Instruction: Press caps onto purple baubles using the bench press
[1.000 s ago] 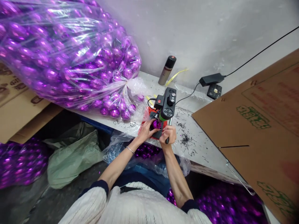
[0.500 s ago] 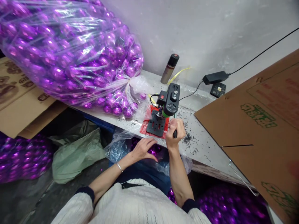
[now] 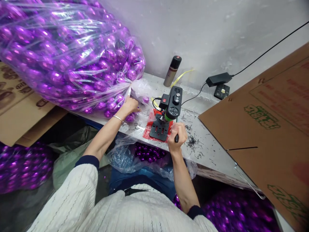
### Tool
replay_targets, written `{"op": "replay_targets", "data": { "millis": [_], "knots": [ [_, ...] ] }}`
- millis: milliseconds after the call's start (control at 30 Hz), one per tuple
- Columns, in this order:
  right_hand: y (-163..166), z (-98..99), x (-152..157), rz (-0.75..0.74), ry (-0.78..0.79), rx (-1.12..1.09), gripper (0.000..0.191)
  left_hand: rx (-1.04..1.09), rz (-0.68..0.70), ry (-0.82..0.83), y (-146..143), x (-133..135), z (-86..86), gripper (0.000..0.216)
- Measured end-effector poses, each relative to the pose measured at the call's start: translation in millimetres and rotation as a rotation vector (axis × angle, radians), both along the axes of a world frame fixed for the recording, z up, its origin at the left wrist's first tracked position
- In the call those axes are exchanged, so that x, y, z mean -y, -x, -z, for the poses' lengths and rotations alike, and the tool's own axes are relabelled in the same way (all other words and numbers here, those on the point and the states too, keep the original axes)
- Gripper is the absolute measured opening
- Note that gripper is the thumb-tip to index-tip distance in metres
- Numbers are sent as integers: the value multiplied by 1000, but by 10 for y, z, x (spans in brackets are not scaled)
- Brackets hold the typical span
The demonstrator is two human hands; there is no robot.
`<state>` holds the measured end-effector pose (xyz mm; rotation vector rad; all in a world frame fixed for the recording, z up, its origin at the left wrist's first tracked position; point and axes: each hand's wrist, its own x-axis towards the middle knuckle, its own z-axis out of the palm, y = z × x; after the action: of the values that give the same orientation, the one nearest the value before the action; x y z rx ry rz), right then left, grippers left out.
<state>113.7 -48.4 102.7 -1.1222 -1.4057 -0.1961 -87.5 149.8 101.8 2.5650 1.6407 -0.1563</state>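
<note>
Left hand [image 3: 130,104] up at bag [image 3: 72,58]

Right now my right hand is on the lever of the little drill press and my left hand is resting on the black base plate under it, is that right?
Not quite. In the head view your right hand does grip the lever of the drill press, but your left hand is not on the black base plate; it reaches into the mouth of the clear bag of purple balls.
</note>
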Motion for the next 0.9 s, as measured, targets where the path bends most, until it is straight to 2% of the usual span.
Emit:
{"op": "replay_targets", "data": {
  "millis": [200, 267, 367, 433, 500, 600, 700, 767, 900],
  "knots": [
    [-19, 29, -1, -6, -11, 40, 25, 45, 33, 7, -63, 103, 140, 39],
    [-22, 34, -1, 2, -5, 45, 25, 199, -1, 17, -23, 164, 170, 51],
    [-20, 32, 0, 15, -2, 55, 26, 781, -62, 74, 75, 319, 177, 70],
    [-15, 29, 3, 21, 5, 53, 27, 1214, -127, 209, 122, 476, 174, 76],
    [-12, 23, 5, 20, 8, 43, 28, 1535, -220, 413, 121, 673, 185, 73],
    [-14, -7, 2, 8, 2, 32, 29, 1828, -358, 674, 1, 1002, 258, 59],
    [-27, -96, -13, 5, 13, 24, 29, 1913, -436, 783, -252, 1295, 408, 51],
    [-38, -188, -27, 17, 39, 15, 29, 1890, -465, 772, -460, 1425, 538, 52],
    [-52, -356, -36, 59, 124, 26, 34, 1787, -469, 524, -816, 1516, 790, 61]
  ]
}}
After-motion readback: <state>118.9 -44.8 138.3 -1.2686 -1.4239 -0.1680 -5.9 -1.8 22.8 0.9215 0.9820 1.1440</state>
